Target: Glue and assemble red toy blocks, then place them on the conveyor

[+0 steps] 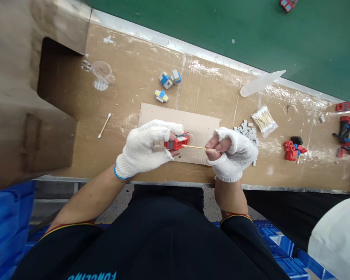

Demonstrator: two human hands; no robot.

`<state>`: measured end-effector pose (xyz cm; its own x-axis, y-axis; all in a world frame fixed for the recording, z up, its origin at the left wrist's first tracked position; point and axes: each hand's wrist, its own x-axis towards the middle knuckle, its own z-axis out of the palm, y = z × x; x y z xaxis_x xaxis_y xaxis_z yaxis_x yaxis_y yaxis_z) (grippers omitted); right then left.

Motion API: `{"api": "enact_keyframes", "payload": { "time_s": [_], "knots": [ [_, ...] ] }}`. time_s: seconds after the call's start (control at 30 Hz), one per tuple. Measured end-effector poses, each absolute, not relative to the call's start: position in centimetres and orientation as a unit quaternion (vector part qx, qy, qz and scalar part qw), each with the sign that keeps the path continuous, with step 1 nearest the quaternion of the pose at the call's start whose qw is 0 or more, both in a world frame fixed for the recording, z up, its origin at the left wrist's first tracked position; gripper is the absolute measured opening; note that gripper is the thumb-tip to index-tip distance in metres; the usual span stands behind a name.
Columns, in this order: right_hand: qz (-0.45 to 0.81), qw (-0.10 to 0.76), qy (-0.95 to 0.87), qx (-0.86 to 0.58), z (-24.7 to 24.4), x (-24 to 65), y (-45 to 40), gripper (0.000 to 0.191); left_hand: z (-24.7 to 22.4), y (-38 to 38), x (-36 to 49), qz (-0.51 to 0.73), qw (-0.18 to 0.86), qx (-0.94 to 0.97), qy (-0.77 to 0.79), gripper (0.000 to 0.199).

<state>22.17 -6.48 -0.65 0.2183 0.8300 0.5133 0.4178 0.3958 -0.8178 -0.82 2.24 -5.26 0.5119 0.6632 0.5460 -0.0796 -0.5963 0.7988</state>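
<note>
My left hand point(151, 146), in a white knitted glove with bare fingertips, grips a small red and grey toy part point(177, 142) that looks like a vehicle piece. A cotton swab point(196, 147) is pinched in my gloved right hand point(231, 149). Its tip touches, or nearly touches, the right end of the red piece. Both hands are above a pale cardboard sheet point(157, 112). Under and behind my right hand lies a pile of small grey blocks point(246, 130), partly hidden by the glove.
Several blue and grey toy pieces point(165, 80) lie beyond the sheet. A loose swab point(104, 125) and a clear round cup point(102, 70) are left; a bag of swabs point(265, 119), a translucent blade-shaped strip point(261, 83) and red toy parts point(293, 150) are right. Another person point(335, 229) is at right.
</note>
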Motion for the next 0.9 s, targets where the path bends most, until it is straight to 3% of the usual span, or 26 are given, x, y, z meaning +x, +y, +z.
{"api": "enact_keyframes", "payload": {
  "time_s": [0.3, 0.7, 0.9],
  "knots": [
    [0.176, 0.596, -0.616, -0.484, -0.69, 21.69, -6.23, 0.037, -4.9, 1.91, -0.87, 0.441, 0.444, 0.756, 0.19, 0.031],
    [0.159, 0.556, -0.649, -0.494, 0.22, 21.64, -5.81, 0.049, -5.15, 2.06, -0.92, 0.444, 0.441, 0.757, 0.187, 0.032],
    [0.18, 0.564, -0.631, -0.501, -0.58, 22.26, -6.48, 0.043, -5.73, 2.18, -0.99, 0.463, 0.444, 0.745, 0.184, 0.043]
  ]
}}
